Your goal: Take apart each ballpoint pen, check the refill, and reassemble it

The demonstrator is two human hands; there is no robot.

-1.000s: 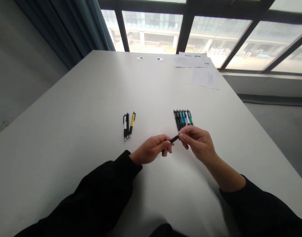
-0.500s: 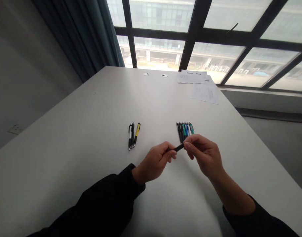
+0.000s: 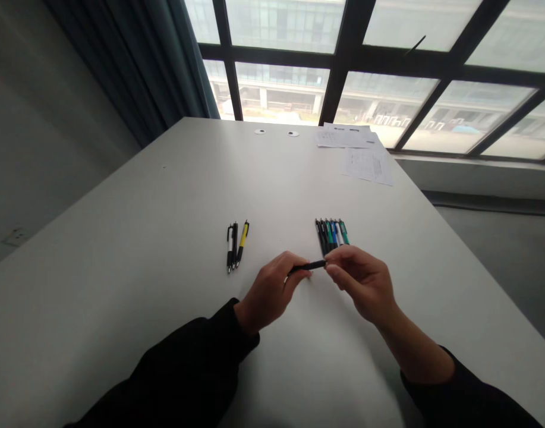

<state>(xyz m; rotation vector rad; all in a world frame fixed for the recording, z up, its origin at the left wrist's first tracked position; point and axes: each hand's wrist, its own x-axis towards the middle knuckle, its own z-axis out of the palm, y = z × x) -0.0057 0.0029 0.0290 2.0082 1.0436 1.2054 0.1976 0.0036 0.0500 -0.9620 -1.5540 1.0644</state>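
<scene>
Tabletop (image 3: 134, 238) smooth, w/ soft sheen; held blk pen (image 3: 314, 265) matt plastic; yellow pen (image 3: 243, 236) plastic, metal-tipped; curtain (image 3: 160, 65) & L sleeve (image 3: 183, 356) matt cloth; printed sheets (image 3: 369, 166) paper.

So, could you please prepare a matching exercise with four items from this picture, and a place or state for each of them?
1. Left hand
2. Yellow pen
3. Curtain
4. Papers

A. at the far right corner of the table
B. rightmost in the left group of pens
C. holding a black pen
D. left of the window

Pairs: 1-C, 2-B, 3-D, 4-A
</scene>
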